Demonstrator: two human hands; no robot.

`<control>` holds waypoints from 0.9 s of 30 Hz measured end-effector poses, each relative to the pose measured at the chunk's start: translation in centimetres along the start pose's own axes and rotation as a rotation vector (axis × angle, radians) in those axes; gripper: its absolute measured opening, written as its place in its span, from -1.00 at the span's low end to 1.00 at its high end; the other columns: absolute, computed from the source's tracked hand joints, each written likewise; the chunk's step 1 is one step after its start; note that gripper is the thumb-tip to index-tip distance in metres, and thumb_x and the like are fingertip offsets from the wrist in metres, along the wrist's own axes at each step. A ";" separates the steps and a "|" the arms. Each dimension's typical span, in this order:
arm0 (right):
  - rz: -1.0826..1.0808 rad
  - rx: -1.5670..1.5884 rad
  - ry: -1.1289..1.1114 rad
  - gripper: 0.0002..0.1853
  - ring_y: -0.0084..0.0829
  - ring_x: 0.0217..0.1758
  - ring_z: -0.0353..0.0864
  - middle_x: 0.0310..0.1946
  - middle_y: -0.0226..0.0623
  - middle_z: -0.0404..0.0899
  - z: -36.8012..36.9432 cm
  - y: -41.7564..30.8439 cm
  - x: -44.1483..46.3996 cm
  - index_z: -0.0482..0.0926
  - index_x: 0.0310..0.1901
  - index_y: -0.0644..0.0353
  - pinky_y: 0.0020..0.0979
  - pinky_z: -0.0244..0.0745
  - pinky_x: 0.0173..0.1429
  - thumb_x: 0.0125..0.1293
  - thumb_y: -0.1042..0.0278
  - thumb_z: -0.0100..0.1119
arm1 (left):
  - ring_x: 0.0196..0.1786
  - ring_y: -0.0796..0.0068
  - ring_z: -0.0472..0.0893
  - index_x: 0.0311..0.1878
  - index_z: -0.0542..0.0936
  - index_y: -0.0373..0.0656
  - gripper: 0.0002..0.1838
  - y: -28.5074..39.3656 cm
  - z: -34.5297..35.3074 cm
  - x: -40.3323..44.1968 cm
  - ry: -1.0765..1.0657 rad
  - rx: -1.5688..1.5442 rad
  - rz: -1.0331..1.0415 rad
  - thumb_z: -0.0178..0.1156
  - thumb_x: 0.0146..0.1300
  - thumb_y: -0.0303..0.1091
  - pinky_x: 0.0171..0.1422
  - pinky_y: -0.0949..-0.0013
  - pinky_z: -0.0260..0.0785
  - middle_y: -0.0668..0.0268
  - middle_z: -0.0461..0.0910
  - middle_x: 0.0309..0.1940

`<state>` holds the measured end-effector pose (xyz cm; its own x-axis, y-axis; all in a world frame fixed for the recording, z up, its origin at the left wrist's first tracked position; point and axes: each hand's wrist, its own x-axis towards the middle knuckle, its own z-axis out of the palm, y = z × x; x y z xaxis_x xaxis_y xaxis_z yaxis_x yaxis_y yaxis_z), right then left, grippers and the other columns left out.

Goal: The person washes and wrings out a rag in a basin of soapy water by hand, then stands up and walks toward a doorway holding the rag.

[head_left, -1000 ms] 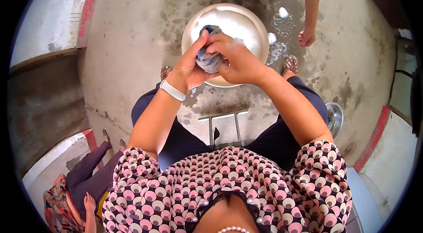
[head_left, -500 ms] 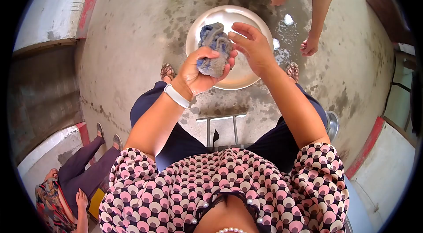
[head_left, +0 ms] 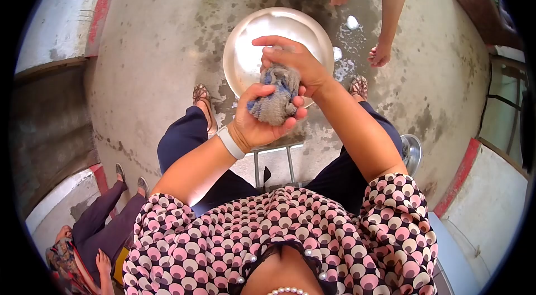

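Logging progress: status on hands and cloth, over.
Left hand gripping cloth. Right hand at its far end. Cloth bunched, partly hiding basin. Nothing seen blocking either hand.

The head camera is looking forward and steeply down, the patterned blouse (head_left: pixel 279 228) filling the bottom edge. It is viewing the left hand (head_left: pixel 258 122) and right hand (head_left: pixel 298 63) from close by and the basin (head_left: pixel 240 52) from farther off, while its wide lens is curving the surroundings toward black corners.
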<state>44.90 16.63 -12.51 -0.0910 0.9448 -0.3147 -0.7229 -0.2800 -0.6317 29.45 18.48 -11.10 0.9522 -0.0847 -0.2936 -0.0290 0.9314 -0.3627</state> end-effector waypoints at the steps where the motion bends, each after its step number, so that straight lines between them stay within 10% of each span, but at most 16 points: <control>1: 0.022 -0.136 0.048 -0.63 -0.60 -0.34 0.48 -0.42 -0.40 0.47 0.1 -0.2 0.0 0.46 0.03 0.22 -0.58 0.44 -0.26 0.22 0.24 0.13 | -0.02 0.17 0.47 0.14 0.23 -0.32 -0.44 0.0 -0.1 0.1 0.003 0.000 -0.002 0.08 0.13 -0.22 -0.08 0.27 0.53 0.16 0.39 -0.14; 9: -0.033 -0.587 0.162 -0.78 -0.66 -0.39 0.42 -0.46 -0.46 0.45 -0.3 0.8 0.7 0.49 -0.16 0.20 -0.59 0.38 -0.29 0.27 0.25 0.09 | -0.33 0.52 0.31 -0.03 0.33 -0.25 -0.66 0.1 -0.4 1.0 0.186 0.384 0.038 0.09 0.17 -0.32 -0.56 0.65 0.14 0.27 0.33 -0.26; 27: -0.400 -1.064 0.414 -0.87 -0.50 -0.54 0.40 -0.49 -0.26 0.49 0.0 2.3 0.6 0.45 -0.22 0.21 -0.48 0.32 -0.39 0.23 0.40 0.03 | -0.54 0.63 0.42 -0.23 0.47 -0.20 -0.75 -0.1 -1.5 3.2 0.652 1.139 0.350 0.25 0.04 -0.33 -0.61 0.55 0.11 0.39 0.47 -0.50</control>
<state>43.17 16.59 -14.11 0.3768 0.9252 -0.0438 0.2932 -0.1640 -0.9419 32.05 17.61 -13.31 0.6214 0.3603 -0.6957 0.3299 0.6851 0.6495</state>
